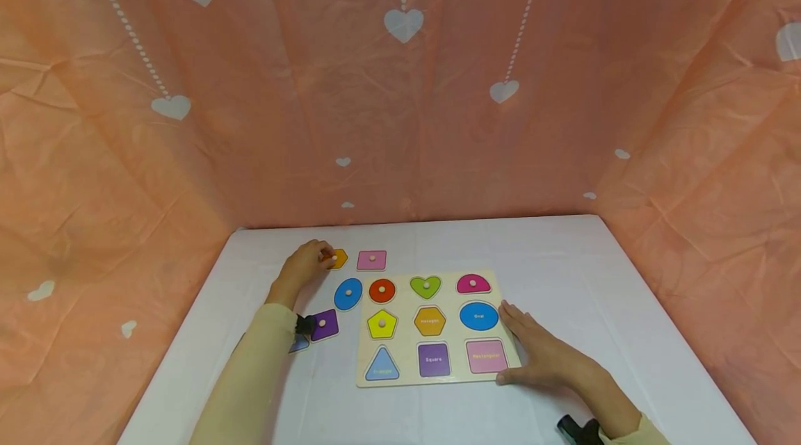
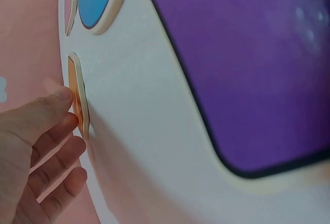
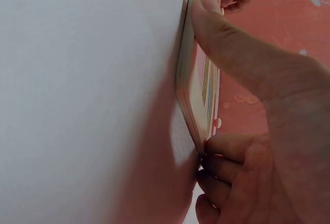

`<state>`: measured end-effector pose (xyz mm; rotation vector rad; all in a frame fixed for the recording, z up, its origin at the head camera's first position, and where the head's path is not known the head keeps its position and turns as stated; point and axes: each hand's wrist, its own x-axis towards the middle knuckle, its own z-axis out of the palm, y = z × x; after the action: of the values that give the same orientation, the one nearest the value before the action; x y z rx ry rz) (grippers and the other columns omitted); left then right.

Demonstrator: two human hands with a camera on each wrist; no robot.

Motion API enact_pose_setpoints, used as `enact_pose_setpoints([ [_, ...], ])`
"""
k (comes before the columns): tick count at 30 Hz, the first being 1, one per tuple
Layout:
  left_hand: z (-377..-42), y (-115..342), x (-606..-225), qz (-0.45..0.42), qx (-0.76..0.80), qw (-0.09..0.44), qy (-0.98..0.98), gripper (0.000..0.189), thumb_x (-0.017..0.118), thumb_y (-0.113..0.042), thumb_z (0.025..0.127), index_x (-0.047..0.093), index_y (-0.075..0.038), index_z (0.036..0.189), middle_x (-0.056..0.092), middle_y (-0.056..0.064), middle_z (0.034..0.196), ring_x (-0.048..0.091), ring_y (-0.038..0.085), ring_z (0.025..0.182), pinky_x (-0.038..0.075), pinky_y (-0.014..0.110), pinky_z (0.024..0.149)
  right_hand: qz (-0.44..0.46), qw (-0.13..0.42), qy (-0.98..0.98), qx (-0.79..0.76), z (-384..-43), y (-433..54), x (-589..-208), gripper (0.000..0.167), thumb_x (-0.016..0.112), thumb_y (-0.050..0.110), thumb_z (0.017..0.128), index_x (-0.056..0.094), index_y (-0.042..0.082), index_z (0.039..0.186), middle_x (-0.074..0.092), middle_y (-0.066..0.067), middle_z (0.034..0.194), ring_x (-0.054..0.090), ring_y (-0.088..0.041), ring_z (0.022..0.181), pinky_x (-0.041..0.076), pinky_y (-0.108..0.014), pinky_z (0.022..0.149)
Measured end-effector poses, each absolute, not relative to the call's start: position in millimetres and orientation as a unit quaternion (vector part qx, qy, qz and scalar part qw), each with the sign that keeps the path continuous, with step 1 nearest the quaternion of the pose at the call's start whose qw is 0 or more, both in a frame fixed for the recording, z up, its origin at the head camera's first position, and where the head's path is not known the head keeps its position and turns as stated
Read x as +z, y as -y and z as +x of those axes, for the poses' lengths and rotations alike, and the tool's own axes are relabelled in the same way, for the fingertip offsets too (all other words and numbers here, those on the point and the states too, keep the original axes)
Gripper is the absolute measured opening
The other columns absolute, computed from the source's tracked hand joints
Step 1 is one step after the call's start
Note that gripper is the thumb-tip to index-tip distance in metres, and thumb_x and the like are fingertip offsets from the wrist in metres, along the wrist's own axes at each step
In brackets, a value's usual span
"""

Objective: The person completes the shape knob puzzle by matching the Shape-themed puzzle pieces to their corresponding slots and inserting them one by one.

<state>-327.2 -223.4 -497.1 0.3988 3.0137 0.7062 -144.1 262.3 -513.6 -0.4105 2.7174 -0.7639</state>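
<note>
My left hand [image 1: 306,263] pinches an orange hexagon puzzle piece [image 1: 341,259] at its knob, left of the wooden shape puzzle board [image 1: 400,378]. In the left wrist view the thumb and forefinger meet at the hexagon's face, the other fingers loosely bent. My right hand [image 1: 551,354] touches the board's right side, fingers extended along that edge and thumb at the near corner. Knobbed circle, heart, half-circle and pentagon pieces sit in the board. The printed hexagon [image 1: 430,321], oval, triangle, square and rectangle places show no knobs.
Loose on the white table [image 1: 551,250] lie a pink rectangle piece [image 1: 372,261], a blue oval piece [image 1: 348,294] and a purple square piece [image 1: 325,325]. A blue piece [image 1: 300,343] is partly hidden by the left wrist. Orange cloth with hearts surrounds the table.
</note>
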Motion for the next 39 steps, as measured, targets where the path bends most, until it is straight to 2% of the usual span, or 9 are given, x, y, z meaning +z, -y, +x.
enact_pose_setpoints([
  [24, -330.5, 216.3, -497.7, 0.1, 0.189, 0.004, -0.977, 0.02, 0.076, -0.018, 0.102, 0.073, -0.002, 0.113, 0.068, 0.014, 0.106, 0.065, 0.032, 0.1, 0.056, 0.052, 0.098, -0.14, 0.14, -0.942, -0.271, -142.6, -261.0, -511.9, 0.13, 0.095, 0.06, 0.071, 0.031, 0.002, 0.167, 0.027, -0.021, 0.174, 0.024, -0.057, 0.156, 0.033, -0.068, 0.12],
  [39, -327.9, 216.1, -495.3, 0.094, 0.183, 0.004, -0.979, 0.021, 0.076, -0.021, 0.102, 0.074, -0.004, 0.114, 0.068, 0.012, 0.108, 0.064, 0.029, 0.098, 0.056, 0.05, 0.098, -0.143, 0.141, -0.942, -0.268, -143.4, -261.7, -513.8, 0.13, 0.094, 0.061, 0.071, 0.029, 0.003, 0.168, 0.026, -0.021, 0.175, 0.023, -0.056, 0.157, 0.032, -0.068, 0.12],
])
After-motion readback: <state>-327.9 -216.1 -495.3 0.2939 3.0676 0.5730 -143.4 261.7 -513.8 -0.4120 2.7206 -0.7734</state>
